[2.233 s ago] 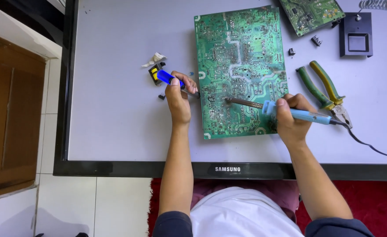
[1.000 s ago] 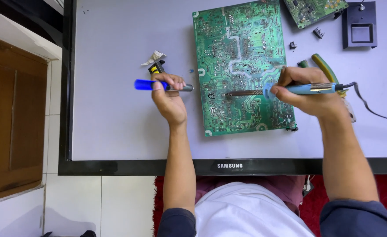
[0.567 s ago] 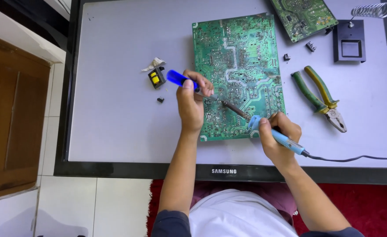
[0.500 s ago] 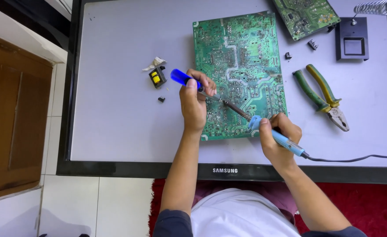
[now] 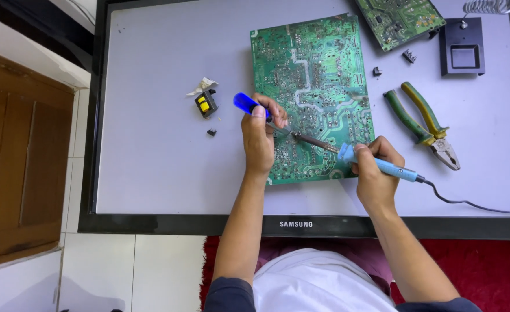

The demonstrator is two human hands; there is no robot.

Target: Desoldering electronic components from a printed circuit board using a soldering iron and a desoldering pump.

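Observation:
A large green circuit board [image 5: 316,75] lies solder side up on the pale panel of a flat screen [image 5: 156,150] laid on the floor. My left hand [image 5: 261,138] grips a blue-handled tool [image 5: 244,103], its metal tip resting on the board's lower left area. My right hand [image 5: 373,173] holds a light-blue soldering iron [image 5: 376,164]; its dark tip [image 5: 301,138] meets the board right beside the other tool's tip. The iron's black cord [image 5: 469,203] trails off to the right.
Green-and-yellow pliers [image 5: 422,124] lie right of the board. A black stand [image 5: 462,53] with a coiled holder and a second circuit board [image 5: 399,20] sit at the top right. A small yellow-and-black component [image 5: 206,104] and loose black parts lie left of the board.
From a second ago, both hands came together low on the board; the iron swung from pointing left across the board to angling up-left. Over the last half second they barely moved.

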